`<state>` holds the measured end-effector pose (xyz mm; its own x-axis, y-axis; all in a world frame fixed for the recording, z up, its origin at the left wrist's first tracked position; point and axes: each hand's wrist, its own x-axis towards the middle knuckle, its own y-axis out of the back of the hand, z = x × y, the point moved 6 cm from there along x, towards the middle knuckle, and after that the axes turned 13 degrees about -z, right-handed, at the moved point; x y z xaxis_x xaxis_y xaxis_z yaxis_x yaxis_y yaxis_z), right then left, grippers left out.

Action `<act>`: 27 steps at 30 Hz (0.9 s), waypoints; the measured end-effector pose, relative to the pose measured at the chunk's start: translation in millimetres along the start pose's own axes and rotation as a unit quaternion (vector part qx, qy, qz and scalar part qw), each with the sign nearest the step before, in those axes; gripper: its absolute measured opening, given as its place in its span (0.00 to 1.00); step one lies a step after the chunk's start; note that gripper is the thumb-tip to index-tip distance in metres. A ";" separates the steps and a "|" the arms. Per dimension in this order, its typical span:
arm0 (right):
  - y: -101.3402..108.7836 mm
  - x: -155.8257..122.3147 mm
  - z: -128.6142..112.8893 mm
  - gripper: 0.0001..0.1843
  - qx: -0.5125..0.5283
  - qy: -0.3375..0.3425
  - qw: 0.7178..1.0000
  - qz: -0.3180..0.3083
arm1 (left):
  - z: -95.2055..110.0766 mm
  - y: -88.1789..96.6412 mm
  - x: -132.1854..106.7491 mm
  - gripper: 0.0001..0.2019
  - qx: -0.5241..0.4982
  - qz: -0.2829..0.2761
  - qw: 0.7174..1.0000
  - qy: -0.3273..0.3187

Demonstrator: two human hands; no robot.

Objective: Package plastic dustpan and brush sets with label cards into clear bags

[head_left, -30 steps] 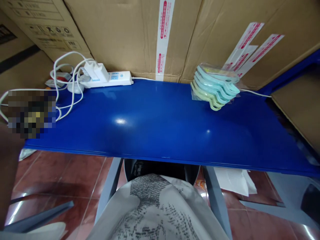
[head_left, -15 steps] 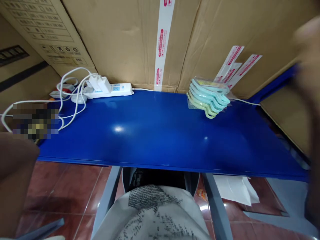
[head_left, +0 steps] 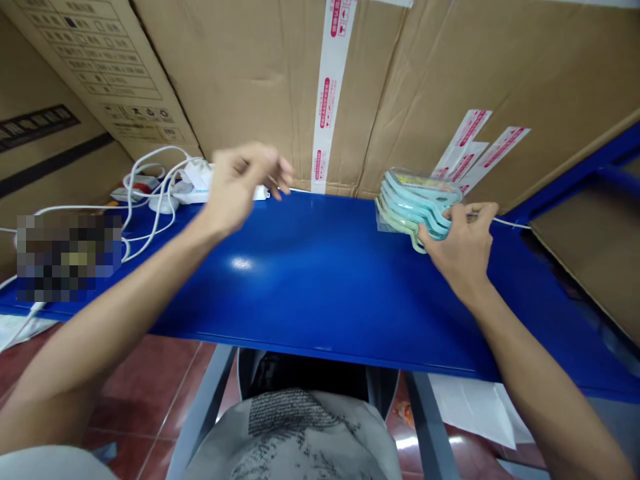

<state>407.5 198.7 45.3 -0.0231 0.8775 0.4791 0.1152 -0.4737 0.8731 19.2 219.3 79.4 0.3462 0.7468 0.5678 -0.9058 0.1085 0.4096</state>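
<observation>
the pack [head_left: 417,200], a stack of pale blue and pale green pieces in clear wrap, lies at the back of the blue tabletop [head_left: 320,280], right of the middle, near the cardboard [head_left: 240,67]. its long axis seems to run slantwise, from back left to front right, so its narrow ends point toward the right hand [head_left: 460,250], which is clearly the nearer of the two hands. this hand is at that end and touching it, thumb on the left side and fingers over the right, one finger bent out to the right; the ends sit between them, but how firmly they are pinched cannot be told. the blue pieces are on top, the green ones lowest and furthest forward

the left hand [head_left: 245,180] hangs in the air well to the left of the pack, in front of the power strip [head_left: 261,193] as seen from the head. it is blurred, fingers loosely curled and parted, with nothing seen in it. the white cables [head_left: 173,148] loop behind and left of that hand, well apart from the pack
</observation>
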 end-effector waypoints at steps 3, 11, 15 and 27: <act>-4.6 -0.5 2.7 0.18 -0.018 -0.015 1.000 -0.002 | -37.2 -25.0 -10.0 0.24 0.044 -0.069 0.996 0.041; -19.9 3.4 15.6 0.13 0.016 0.019 0.999 0.026 | -73.8 -49.5 -43.7 0.21 0.122 -0.152 0.979 0.058; -24.3 5.6 21.0 0.14 0.051 0.041 0.997 0.039 | -68.3 -52.5 -42.9 0.21 0.122 -0.154 0.979 0.051; -22.0 7.9 26.8 0.13 0.092 0.055 0.994 0.038 | -69.6 -59.0 -44.4 0.20 0.171 -0.183 0.967 0.038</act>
<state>431.4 218.1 27.5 -0.1156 0.8213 0.5586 0.2998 -0.5073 0.8079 40.3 225.4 -19.6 0.5973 0.7469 0.2921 -0.5883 0.1606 0.7925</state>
